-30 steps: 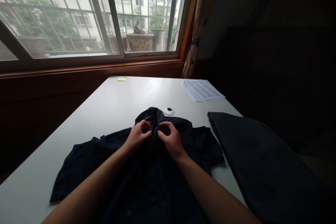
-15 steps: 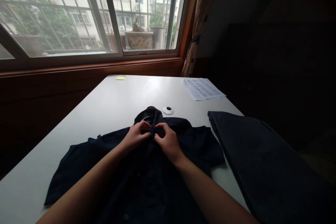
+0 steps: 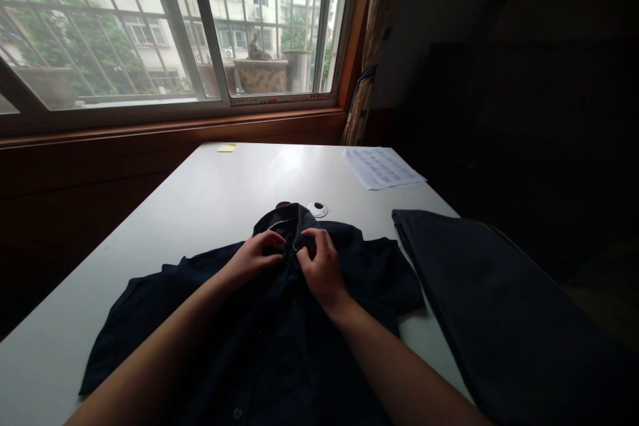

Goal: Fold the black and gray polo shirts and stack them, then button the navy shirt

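A dark navy shirt [image 3: 272, 346] lies spread out with its collar [image 3: 306, 218] toward the far side and its sleeves out to both sides. My left hand [image 3: 259, 249] pinches the left side of the shirt's neck opening, thumb and fingers bent. On the other side of the opening, my right hand [image 3: 319, 266] has thumb and fingers closed on the collar's right edge. A small gap shows between the two hands. Buttons run down the front, one of them faintly visible near the bottom of the view.
Beneath the shirt is a white table [image 3: 210, 206]. Folded dark cloth [image 3: 479, 279] lies to the right. Printed sheets [image 3: 382, 168], a yellow sticky note [image 3: 226, 148] and a white ring-shaped roll [image 3: 317, 209] sit beyond. A barred window [image 3: 269, 20] and a curtain [image 3: 367, 80] stand behind.
My hands have drawn slightly apart at the collar, and the right side of the collar has shifted right with my right hand. The view has moved a little.
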The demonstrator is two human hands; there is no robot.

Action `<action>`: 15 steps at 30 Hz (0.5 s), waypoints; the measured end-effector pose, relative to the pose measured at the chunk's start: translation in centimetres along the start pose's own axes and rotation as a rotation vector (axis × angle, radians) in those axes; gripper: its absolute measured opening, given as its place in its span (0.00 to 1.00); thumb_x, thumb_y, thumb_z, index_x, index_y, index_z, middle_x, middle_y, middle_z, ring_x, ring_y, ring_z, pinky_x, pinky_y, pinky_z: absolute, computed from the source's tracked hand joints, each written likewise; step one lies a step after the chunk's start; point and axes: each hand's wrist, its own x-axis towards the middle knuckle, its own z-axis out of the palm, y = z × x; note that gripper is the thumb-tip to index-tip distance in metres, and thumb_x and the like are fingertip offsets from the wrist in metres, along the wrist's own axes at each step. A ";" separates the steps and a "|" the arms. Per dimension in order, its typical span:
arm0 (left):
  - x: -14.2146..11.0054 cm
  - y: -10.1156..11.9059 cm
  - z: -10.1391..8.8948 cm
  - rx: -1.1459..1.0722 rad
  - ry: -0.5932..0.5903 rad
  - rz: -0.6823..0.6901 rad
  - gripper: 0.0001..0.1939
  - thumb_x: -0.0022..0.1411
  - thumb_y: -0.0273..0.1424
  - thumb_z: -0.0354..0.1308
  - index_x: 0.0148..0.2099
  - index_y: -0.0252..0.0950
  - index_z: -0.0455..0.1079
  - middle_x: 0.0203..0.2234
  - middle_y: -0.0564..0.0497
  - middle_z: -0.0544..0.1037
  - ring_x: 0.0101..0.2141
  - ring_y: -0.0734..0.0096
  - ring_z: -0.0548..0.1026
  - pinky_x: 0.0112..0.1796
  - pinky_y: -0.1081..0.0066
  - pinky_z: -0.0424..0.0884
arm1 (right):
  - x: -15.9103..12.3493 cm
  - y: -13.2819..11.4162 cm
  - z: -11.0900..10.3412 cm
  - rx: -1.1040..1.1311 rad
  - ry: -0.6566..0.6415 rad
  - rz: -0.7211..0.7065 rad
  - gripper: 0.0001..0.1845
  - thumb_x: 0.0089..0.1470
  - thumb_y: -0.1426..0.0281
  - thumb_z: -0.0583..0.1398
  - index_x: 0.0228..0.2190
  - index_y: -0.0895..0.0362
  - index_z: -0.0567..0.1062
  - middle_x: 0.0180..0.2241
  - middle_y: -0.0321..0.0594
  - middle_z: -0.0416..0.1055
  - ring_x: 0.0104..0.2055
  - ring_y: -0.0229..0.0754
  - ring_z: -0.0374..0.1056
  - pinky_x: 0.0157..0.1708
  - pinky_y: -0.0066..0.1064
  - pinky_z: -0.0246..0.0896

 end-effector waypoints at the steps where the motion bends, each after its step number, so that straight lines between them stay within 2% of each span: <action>1: 0.0 0.1 0.0 0.005 0.005 -0.002 0.16 0.58 0.34 0.65 0.48 0.39 0.73 0.41 0.48 0.80 0.45 0.60 0.77 0.49 0.62 0.72 | -0.1 -0.2 0.0 -0.012 -0.007 -0.033 0.15 0.54 0.76 0.56 0.44 0.53 0.71 0.41 0.44 0.70 0.45 0.50 0.68 0.49 0.42 0.66; 5: -0.1 0.4 0.0 0.020 0.010 -0.013 0.16 0.58 0.33 0.65 0.49 0.39 0.72 0.40 0.49 0.80 0.43 0.61 0.78 0.47 0.63 0.72 | -0.7 -0.7 0.1 -0.013 -0.160 -0.134 0.15 0.57 0.76 0.57 0.45 0.51 0.73 0.43 0.44 0.68 0.45 0.48 0.69 0.49 0.40 0.67; 8: -0.2 0.4 -0.2 0.018 -0.003 -0.018 0.18 0.58 0.33 0.64 0.51 0.39 0.71 0.40 0.49 0.80 0.43 0.61 0.77 0.46 0.63 0.72 | -0.9 -0.5 0.3 -0.006 -0.277 -0.157 0.16 0.57 0.76 0.58 0.46 0.51 0.74 0.43 0.43 0.69 0.43 0.46 0.70 0.47 0.37 0.68; 15: -0.4 0.1 -1.1 -0.070 -0.096 -0.025 0.23 0.59 0.35 0.64 0.56 0.40 0.67 0.41 0.49 0.79 0.44 0.60 0.76 0.47 0.62 0.71 | -0.5 0.0 0.3 0.058 -0.299 -0.067 0.18 0.53 0.78 0.60 0.44 0.50 0.76 0.41 0.39 0.74 0.43 0.44 0.72 0.47 0.36 0.68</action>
